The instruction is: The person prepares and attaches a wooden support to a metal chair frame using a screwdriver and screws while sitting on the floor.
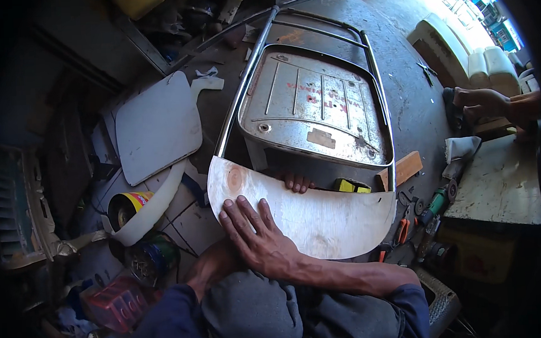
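Note:
A curved plywood panel [327, 227] lies across the near end of a metal folding-chair frame [269, 33], whose worn metal seat pan [307, 116] faces up beyond it. My right hand [252, 233] rests flat on the panel's left part, palm down and fingers spread. Passing beneath the panel, my left arm ends in my left hand [298, 183], whose fingers curl over the far edge. The palm and thumb of that hand are hidden under the wood. Just beyond the panel's far edge is a yellow and black object [351, 186], partly covered.
To the left are a pale seat-shaped board [157, 128], a yellow can [124, 208] and a pink plastic basket [119, 302]. On the right lie a wood block [403, 168], orange-handled pliers [402, 231], a green angle grinder [435, 204] and a flat board [500, 183]. Another person's limb [485, 103] shows there.

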`<state>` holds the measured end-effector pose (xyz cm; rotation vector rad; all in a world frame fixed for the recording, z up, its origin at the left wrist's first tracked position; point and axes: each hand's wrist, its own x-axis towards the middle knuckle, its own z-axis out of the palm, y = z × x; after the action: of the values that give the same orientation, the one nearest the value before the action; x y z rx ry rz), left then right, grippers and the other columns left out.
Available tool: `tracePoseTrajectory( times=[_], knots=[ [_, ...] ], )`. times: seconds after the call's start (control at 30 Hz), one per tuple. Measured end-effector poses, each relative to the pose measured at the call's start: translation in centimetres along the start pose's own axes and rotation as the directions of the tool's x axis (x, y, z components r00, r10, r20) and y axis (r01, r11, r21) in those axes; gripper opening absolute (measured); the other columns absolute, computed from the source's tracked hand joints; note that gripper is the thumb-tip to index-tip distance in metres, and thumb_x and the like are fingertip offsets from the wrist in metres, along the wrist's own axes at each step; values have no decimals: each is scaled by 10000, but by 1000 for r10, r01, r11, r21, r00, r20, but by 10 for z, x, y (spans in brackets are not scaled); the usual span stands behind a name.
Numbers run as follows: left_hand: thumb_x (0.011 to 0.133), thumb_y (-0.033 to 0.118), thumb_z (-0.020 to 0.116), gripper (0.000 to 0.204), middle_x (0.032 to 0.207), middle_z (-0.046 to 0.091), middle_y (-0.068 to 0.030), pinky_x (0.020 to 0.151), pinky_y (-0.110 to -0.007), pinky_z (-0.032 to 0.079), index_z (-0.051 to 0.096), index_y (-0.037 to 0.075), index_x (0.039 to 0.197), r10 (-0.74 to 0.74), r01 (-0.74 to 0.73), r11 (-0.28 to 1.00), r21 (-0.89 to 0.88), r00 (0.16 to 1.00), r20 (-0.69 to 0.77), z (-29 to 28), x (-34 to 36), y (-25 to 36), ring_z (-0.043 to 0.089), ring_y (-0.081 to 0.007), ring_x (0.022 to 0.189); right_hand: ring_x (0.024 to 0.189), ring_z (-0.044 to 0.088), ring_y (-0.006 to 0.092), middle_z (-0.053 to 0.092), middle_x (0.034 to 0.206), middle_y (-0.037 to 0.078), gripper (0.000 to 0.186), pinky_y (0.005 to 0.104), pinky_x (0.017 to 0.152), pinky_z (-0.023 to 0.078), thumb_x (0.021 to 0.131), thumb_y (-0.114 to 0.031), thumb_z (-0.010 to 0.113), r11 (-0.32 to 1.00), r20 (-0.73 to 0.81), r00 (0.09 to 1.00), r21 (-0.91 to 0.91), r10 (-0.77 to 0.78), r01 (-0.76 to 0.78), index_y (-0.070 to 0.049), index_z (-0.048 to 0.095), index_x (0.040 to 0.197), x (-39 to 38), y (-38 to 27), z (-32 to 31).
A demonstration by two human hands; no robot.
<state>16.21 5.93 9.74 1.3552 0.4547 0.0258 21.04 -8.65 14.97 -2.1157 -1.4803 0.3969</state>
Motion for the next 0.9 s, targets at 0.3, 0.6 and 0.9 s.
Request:
tracePoseTrajectory(
  times=[0.3,0.6,0.9],
  knots=[
    [1068,337,270,521,934,706,-165,913,-417,462,689,33,1010,6,-7,1000,26,1000,15,4,-1,-2,651,-322,932,1463,212,554,186,1620,285,707,753,1100,232,947,-128,475,997,31,998,-41,61,-60,33,186,1572,8,-6,8],
    [1064,335,293,501,947,708,-166,929,-420,459,690,33,1026,18,-18,999,51,1000,18,8,-7,-2,652,-325,950,1447,223,579,205,1623,266,656,774,1084,223,992,-156,458,989,37,989,-53,143,-141,-8,201,1577,10,-7,15],
    [1059,333,315,482,960,709,-168,946,-422,455,692,32,1043,39,-42,997,70,998,43,14,-8,-1,652,-329,968,1459,294,490,337,1584,214,688,706,1120,260,932,-282,654,997,-43,998,64,51,-48,-85,367,1525,2,16,10]
  ],
)
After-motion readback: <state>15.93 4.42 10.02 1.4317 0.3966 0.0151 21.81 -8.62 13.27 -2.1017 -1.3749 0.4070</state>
